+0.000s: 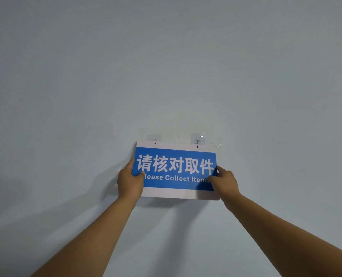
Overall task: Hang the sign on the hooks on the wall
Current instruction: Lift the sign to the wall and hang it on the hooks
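Observation:
A blue and white sign point(176, 170) with white Chinese characters and the words "Please Collect Items" is held flat against the pale wall. My left hand point(130, 181) grips its left edge, thumb over the front. My right hand point(224, 181) grips its right edge the same way. Two small holes sit near the sign's top edge. Two clear adhesive hooks, the left hook point(154, 137) and the right hook point(197, 139), are stuck on the wall just above. The right hook's metal tip meets the right hole; the left hook is partly hidden behind the sign's top edge.
A third clear adhesive patch point(216, 142) sticks to the wall right of the hooks. The plain pale wall point(166, 66) fills the rest of the view.

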The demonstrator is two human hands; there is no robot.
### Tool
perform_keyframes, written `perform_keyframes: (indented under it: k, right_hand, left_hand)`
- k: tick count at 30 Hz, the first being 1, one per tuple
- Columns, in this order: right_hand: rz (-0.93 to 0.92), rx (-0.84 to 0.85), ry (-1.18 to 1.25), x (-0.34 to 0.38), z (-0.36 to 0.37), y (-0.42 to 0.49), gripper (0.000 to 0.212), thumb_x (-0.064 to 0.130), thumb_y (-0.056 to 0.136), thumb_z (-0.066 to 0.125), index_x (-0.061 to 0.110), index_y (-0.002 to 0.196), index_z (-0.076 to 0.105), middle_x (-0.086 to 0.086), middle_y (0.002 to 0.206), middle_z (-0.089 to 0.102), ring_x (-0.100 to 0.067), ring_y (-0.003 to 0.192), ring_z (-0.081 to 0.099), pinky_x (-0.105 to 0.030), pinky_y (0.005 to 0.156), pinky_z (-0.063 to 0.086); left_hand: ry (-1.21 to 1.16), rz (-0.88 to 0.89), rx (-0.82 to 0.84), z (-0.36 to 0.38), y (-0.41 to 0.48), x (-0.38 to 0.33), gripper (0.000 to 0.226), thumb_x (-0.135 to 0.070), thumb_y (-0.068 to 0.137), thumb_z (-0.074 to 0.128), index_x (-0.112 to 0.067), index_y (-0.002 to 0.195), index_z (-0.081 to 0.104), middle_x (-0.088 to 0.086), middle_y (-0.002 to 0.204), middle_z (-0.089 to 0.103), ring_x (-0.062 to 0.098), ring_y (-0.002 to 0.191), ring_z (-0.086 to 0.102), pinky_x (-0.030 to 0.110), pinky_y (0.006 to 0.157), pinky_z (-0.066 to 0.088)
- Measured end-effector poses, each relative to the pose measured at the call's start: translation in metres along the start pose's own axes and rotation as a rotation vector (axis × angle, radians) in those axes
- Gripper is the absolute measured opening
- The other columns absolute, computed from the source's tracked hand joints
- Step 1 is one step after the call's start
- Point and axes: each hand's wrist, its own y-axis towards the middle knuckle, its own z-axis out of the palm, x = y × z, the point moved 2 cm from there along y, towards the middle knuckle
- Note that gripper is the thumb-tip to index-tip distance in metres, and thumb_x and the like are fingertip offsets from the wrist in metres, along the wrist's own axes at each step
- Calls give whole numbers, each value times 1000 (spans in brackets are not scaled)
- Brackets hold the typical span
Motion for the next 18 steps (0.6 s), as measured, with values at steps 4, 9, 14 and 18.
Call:
perform_keyframes:
  k: [4, 9, 14, 18]
  right_hand:
    - [25, 20, 59, 2, 1, -3, 30, 17, 89, 64, 26, 116, 55, -8, 122, 65, -30, 105, 64, -41, 77, 57]
    - [28, 13, 145, -1, 3, -6, 48, 19, 95, 62, 21, 142, 52, -8, 129, 64, -28, 104, 61, -41, 75, 52]
    - [4, 6, 165, -1, -2, -8, 51, 20, 96, 62, 20, 146, 49, -2, 114, 58, -26, 102, 58, -41, 76, 51]
    - [-23, 3, 146, 1, -8, -8, 49, 19, 96, 61, 21, 144, 51, -3, 117, 57, -26, 103, 57, -40, 76, 49]
  left_hand:
    - [49, 22, 4, -4, 8, -13, 39, -5, 90, 55, -38, 108, 63, -7, 97, 74, 18, 83, 73, 37, 69, 62]
    - [99, 7, 15, -7, 21, -27, 30, -7, 92, 54, -36, 96, 60, -11, 85, 68, 16, 78, 70, 39, 71, 62]
    - [121, 8, 21, -7, 24, -25, 26, -5, 94, 56, -30, 99, 56, -16, 79, 61, 9, 70, 62, 27, 58, 53]
    - [101, -19, 26, -5, 16, -16, 32, -2, 91, 56, -31, 105, 60, -11, 85, 65, 13, 75, 65, 26, 55, 50]
